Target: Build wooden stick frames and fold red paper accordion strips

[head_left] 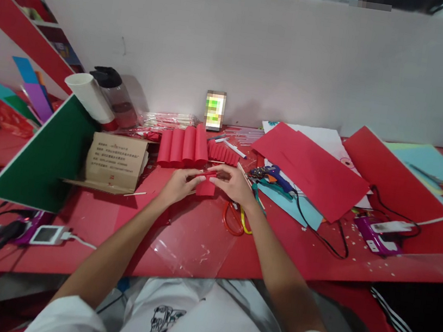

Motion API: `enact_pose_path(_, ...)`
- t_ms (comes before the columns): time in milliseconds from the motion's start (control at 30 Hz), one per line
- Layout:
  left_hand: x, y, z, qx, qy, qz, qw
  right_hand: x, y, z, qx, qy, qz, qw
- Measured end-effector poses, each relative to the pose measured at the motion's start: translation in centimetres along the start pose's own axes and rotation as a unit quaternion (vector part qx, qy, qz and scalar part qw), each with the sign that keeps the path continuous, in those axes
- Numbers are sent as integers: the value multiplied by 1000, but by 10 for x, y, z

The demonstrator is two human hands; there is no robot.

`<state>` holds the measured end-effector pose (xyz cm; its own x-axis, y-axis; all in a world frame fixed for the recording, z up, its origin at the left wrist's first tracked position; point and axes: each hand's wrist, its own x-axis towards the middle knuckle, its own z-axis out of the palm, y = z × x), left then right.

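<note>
Both my hands meet over the red table [107,216] around a small piece of folded red paper [206,187]. My left hand [180,184] pinches its left side and my right hand [233,183] grips its top and right side. Just behind them stands a row of red paper rolls [183,147], with a pleated red strip [223,152] to its right. Red and yellow scissors [234,218] lie under my right wrist. A clear plastic sheet [189,246] lies on the table below my hands.
A blue glue gun [275,176] and its black cable lie right of my hands, near big red paper sheets [312,168]. A cardboard box [112,164], a green board [41,157], a white cup [89,97] and a dark bottle stand at left. A purple power bank [378,236] lies at right.
</note>
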<state>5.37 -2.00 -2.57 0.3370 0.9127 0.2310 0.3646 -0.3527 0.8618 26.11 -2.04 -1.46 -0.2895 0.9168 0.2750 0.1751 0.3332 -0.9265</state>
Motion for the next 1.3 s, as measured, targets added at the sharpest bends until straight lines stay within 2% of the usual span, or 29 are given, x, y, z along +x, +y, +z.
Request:
enact_pose_path(100, 0, 2, -1, 13, 1, 10, 1000, -1, -2, 0, -21, 6, -15, 1000)
enact_pose_path(267, 0, 6, 0, 18, 48, 50, 997, -1, -3, 0, -56, 19, -17, 998)
enact_pose_path(500, 0, 4, 0, -14, 65, 29, 997, -2, -6, 0, -67, 25, -10, 997)
enact_pose_path(1000, 2, -2, 1, -88, 74, 8, 993, -2, -3, 4, -80, 40, -27, 996)
enact_pose_path(1300, 2, 2, -3, -64, 57, 3, 996, 0, 5, 6, -34, 11, -52, 998)
